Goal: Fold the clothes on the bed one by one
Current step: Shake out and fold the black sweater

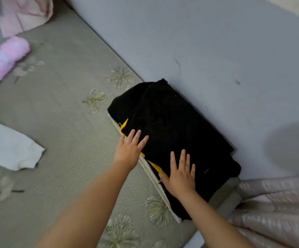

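Left hand (129, 149), right hand (180, 173) flat on folded black garment (172, 126).

Two bare forearms, no sleeves, left grip (130, 149), right grip (180, 174)

No readable text, labels, brand names, numbers or signs appear anywhere in this view. The black folded garment (172, 133) shows only plain yellow shapes along its edge, not letters. The grey bed cover (64, 108) carries a pale flower pattern and no writing.
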A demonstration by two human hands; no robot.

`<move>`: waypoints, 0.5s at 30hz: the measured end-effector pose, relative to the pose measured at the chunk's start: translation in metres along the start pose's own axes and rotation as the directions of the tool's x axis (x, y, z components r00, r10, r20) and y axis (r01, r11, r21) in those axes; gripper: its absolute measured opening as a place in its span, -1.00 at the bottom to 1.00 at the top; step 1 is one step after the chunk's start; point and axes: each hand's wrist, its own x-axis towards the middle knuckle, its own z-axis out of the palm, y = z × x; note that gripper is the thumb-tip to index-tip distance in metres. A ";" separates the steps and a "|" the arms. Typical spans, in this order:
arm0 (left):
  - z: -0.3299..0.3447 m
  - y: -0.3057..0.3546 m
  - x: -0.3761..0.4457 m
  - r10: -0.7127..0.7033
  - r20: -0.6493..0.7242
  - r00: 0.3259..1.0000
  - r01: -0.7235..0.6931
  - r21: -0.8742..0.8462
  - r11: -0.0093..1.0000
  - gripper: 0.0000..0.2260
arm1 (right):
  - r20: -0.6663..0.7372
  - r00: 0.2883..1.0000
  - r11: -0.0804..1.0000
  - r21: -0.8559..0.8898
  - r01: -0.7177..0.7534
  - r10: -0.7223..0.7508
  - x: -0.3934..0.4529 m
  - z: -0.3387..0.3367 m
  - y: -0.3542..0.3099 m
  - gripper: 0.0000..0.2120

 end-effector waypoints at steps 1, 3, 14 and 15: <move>-0.001 0.000 -0.011 -0.025 0.018 1.000 0.026 -0.048 0.999 -0.36 | -0.017 1.000 1.000 -0.016 0.007 -0.007 -0.002 -0.009 -0.001 -0.33; -0.004 -0.001 -0.030 -0.099 0.035 0.995 0.103 -0.180 0.978 -0.41 | -0.181 0.979 0.995 -0.065 0.080 -0.091 -0.001 -0.031 -0.006 -0.44; -0.009 0.052 0.033 -0.650 0.256 0.715 0.205 -0.966 -0.155 -0.40 | -0.277 0.773 0.773 -0.500 0.391 -0.570 0.153 -0.125 -0.031 -0.51; -0.010 0.054 0.044 -0.713 0.242 0.658 0.163 -0.970 -0.179 -0.44 | -0.274 0.800 0.797 -0.477 0.370 -0.535 0.164 -0.125 -0.028 -0.51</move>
